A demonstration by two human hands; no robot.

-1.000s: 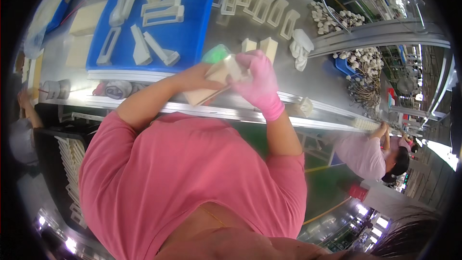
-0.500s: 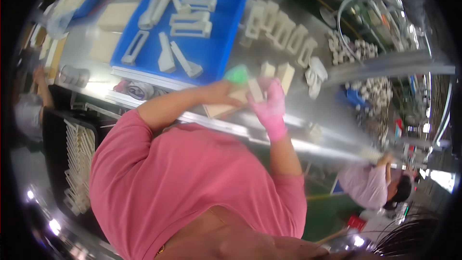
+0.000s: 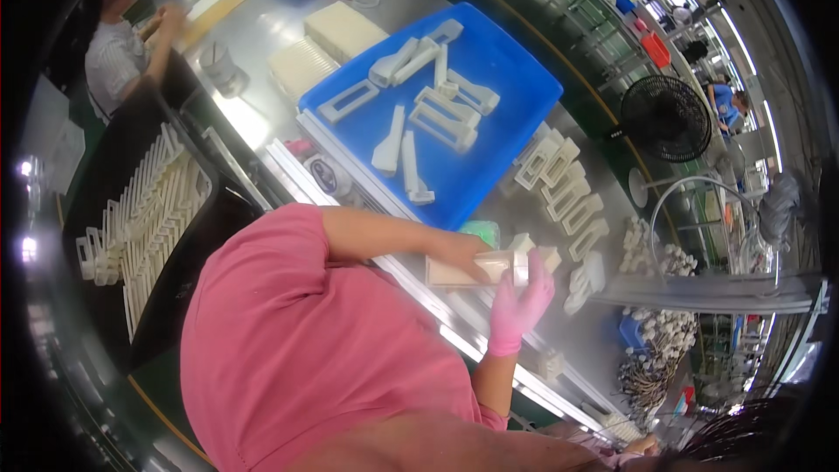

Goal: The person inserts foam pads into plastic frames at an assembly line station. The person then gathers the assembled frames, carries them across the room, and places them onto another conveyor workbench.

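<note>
In front of my torso, over the near edge of the metal table, my two hands meet at one white plastic frame [image 3: 495,264]. My bare left hand [image 3: 465,257] has its fingers closed at the frame's left end, partly covering it. My right hand [image 3: 522,299], in a pink glove, grips the raised right end between thumb and fingers. Beneath my left hand lies a cream block [image 3: 440,275] on the table. A green item [image 3: 481,231] sits just behind my hands, and small cream blocks [image 3: 547,257] are beside the right fingers.
A blue tray [image 3: 516,79] holds several white frames. More frames [image 3: 572,197] stand in a row to its right, near a white glove [image 3: 584,282]. A black bin [image 3: 197,227] of stacked frames is at left, near a co-worker [image 3: 122,52]. A black fan [image 3: 666,118] stands beyond.
My view has turned, bringing the co-worker and fan into sight. The white frame, upright in my right hand before, now lies between both hands, and my left fingers have moved onto it.
</note>
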